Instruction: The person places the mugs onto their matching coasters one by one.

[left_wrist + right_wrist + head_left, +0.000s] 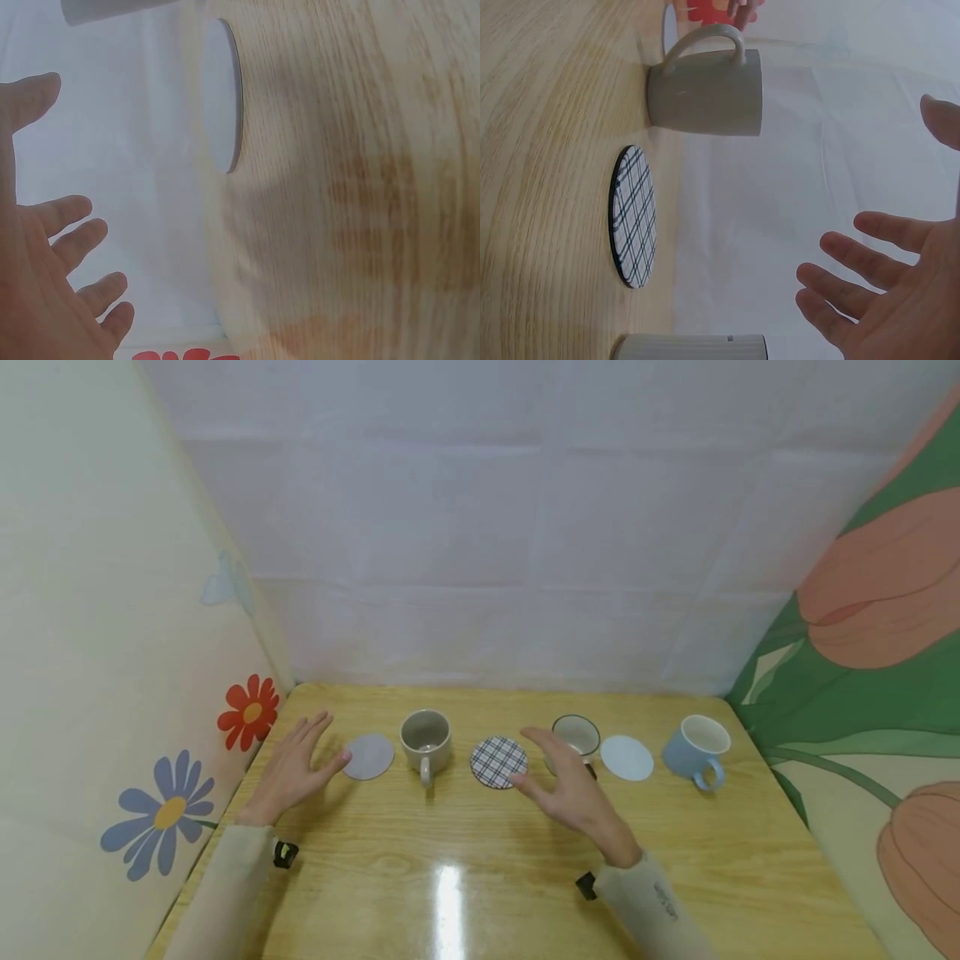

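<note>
My left hand (294,770) hovers with fingers spread and nothing held, just left of a plain grey round coaster (370,756). To the right of that coaster stands a grey-beige mug (425,739), its handle toward me. My right hand (567,791) is also spread and holds nothing. It is over the table between a black-and-white plaid coaster (497,762) and a white ribbed mug with a dark rim (576,732), partly covering that mug in the head view. In the right wrist view the plaid coaster (634,217) lies flat, apart from the fingers.
A pale blue round coaster (627,757) lies right of the dark-rimmed mug. Farther right is a blue mug (697,749) with its handle toward me. A white cloth (480,635) hangs behind the wooden table (375,877), with flower-patterned cloths at both sides.
</note>
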{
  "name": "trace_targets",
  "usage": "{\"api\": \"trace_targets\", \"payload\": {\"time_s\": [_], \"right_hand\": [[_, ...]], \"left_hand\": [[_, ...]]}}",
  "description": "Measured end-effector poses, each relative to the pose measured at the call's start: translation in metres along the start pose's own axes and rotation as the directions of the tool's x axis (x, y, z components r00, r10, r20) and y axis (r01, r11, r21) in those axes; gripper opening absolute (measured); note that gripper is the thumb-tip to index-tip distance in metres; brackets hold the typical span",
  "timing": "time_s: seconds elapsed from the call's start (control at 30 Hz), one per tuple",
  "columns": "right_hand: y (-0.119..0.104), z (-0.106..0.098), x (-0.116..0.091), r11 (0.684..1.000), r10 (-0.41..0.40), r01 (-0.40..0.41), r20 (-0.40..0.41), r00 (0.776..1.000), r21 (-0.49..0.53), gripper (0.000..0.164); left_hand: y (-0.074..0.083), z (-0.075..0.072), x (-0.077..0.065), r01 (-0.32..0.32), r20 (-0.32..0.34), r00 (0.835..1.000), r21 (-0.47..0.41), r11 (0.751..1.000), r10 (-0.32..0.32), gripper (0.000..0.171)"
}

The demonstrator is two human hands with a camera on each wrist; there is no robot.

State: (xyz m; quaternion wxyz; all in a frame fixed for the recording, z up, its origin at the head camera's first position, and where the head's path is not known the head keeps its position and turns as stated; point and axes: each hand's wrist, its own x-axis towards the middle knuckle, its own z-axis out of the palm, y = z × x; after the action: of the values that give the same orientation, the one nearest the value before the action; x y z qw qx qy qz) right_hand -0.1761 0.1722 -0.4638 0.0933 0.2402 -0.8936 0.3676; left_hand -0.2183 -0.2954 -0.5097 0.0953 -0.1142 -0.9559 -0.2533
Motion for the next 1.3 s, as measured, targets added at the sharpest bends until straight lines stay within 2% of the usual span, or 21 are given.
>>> {"api": "trace_targets", "payload": {"time_s": [0.2, 0.43, 0.93, 1.3], "right_hand": [[-0.001, 0.005, 0.002, 1.000, -0.021, 0.021, -0.003, 1.000, -0.022, 0.071], [0.001, 0.011, 0.000, 0.999, -0.034, 0.033, -0.016, 0.999, -0.043, 0.069], [0.001, 0.029, 0.006, 0.998, -0.049, 0.047, 0.029, 0.998, 0.045, 0.069], [-0.005, 0.044, 0.003, 0.990, 0.005, -0.014, 0.060, 0.998, 0.139, 0.070]], "left_hand": [[-0.001, 0.002, 0.000, 0.006, 0.018, 1.000, 0.006, 1.000, -0.006, 0.086], [-0.002, 0.009, 0.001, -0.018, 0.028, 0.999, 0.022, 1.000, 0.017, 0.085], [0.001, 0.015, -0.005, 0.009, 0.057, 0.998, -0.011, 1.000, -0.009, 0.084], [0.004, 0.022, -0.010, 0.015, 0.091, 0.996, 0.002, 1.000, -0.015, 0.077]]}}
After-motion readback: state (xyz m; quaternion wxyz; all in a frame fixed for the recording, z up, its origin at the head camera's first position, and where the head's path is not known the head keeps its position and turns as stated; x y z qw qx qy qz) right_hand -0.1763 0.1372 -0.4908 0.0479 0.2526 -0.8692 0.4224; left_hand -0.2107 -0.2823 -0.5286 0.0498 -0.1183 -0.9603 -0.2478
